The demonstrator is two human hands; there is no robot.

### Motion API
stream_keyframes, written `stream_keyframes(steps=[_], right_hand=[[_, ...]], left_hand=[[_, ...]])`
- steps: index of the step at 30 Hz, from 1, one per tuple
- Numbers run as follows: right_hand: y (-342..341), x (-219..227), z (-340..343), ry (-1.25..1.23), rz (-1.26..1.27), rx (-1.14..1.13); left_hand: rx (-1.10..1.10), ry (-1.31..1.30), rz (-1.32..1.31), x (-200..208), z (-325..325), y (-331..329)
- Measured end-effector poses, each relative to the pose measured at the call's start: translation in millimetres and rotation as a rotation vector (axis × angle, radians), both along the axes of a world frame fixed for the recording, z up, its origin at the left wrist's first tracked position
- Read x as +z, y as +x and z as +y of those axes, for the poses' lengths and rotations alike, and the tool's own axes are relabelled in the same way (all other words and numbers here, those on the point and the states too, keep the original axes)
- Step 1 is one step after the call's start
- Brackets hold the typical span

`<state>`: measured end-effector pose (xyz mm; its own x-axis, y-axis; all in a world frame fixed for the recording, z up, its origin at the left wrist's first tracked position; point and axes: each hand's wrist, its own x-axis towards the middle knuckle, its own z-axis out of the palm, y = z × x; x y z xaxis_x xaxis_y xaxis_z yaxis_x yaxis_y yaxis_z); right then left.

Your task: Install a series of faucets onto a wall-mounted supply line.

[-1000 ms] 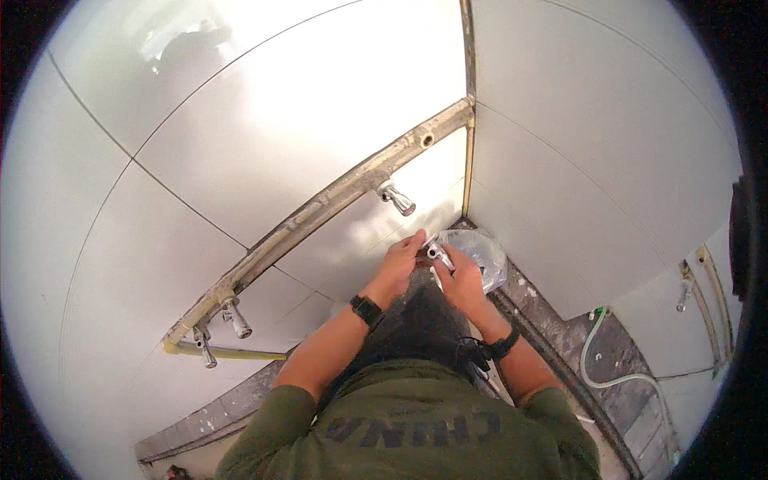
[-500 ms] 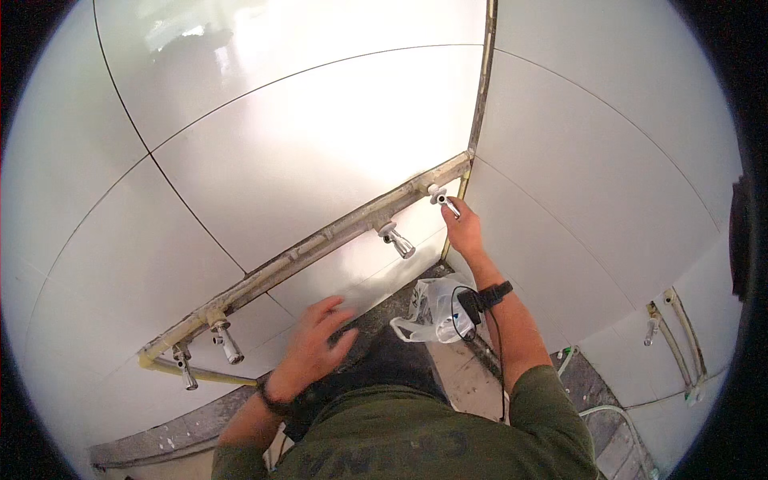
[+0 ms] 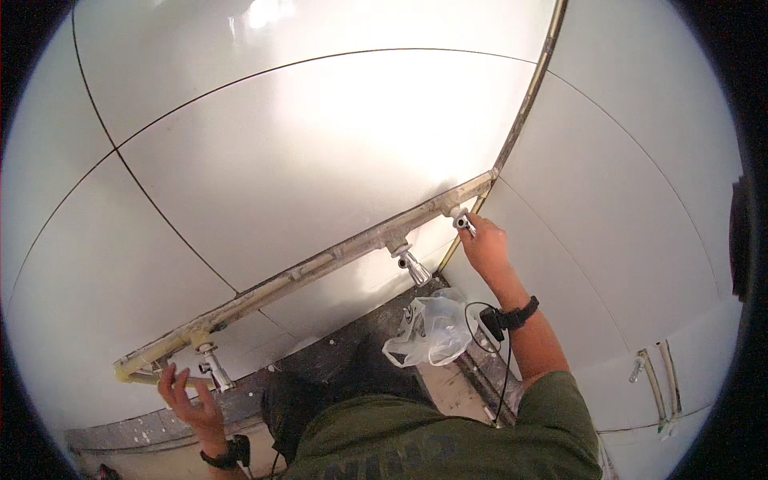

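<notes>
My right hand (image 3: 488,244) is closed around a chrome angle valve (image 3: 466,226) at the right end of the pipe channel, near the wall corner. Its palm and fingers cover much of that valve. Another chrome angle valve (image 3: 416,270) hangs from the channel to the left of it. My left hand (image 3: 192,406) is raised at the far left with its fingers apart. It is beside a third chrome angle valve (image 3: 216,372); whether a fingertip touches any fitting there I cannot tell.
The pipe channel (image 3: 320,266) runs slantwise across the white tiled wall (image 3: 280,168). Below the right-hand valves lies a clear plastic bag (image 3: 444,328) with things inside. Two exposed pipes (image 3: 654,388) and a small fitting show on the right wall. A dark ledge (image 3: 320,352) runs along the wall's foot.
My left hand has moved left, from in front of my body to the left-end valves. My right hand stays on the same valve. The whole view has shifted a little.
</notes>
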<state>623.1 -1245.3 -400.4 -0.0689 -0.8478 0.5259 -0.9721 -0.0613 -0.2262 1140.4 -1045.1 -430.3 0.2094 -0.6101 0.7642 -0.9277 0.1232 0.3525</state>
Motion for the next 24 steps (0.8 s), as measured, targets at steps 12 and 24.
stream_keyframes(steps=[12,24], right_hand=[[-11.7,8.4,-11.7,0.475,-0.589,-0.083],[-1.0,-9.7,-17.1,0.375,-1.822,0.042]], left_hand=[[-0.137,-0.021,0.342,-28.4,-32.0,-26.7],[-0.167,-0.103,0.468,-44.5,-37.9,-28.5]])
